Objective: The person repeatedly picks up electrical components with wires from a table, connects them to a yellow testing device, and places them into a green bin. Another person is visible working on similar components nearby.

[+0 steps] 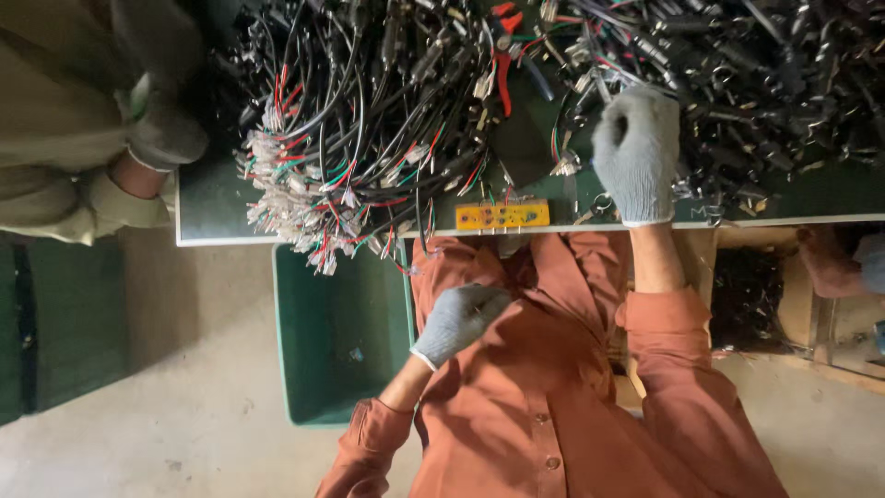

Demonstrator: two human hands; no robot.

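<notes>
The right hand (636, 152), gloved, is resting fingers curled on the pile of black cables (765, 83) near the tabletop (217, 207) front edge; its grip cannot be determined. The left hand (458, 320), loosely closed and empty, is hanging below the edge, beside the yellow jig (501, 216).

The right hand (636, 152), in a grey knit glove, lies palm down on the green surface (212, 198), at the edge of a heap of black connector parts (765, 83). Whether its grip encloses anything cannot be told. The left hand (458, 318), likewise gloved, rests loosely curled against the rust-coloured shirt (525, 387), below the surface edge. A yellow circuit board (502, 216) sits at that edge, beside bundled wire harnesses (350, 138). Red-handled pliers (505, 51) lie among the wires. A green bin (336, 332) stands on the floor.
</notes>
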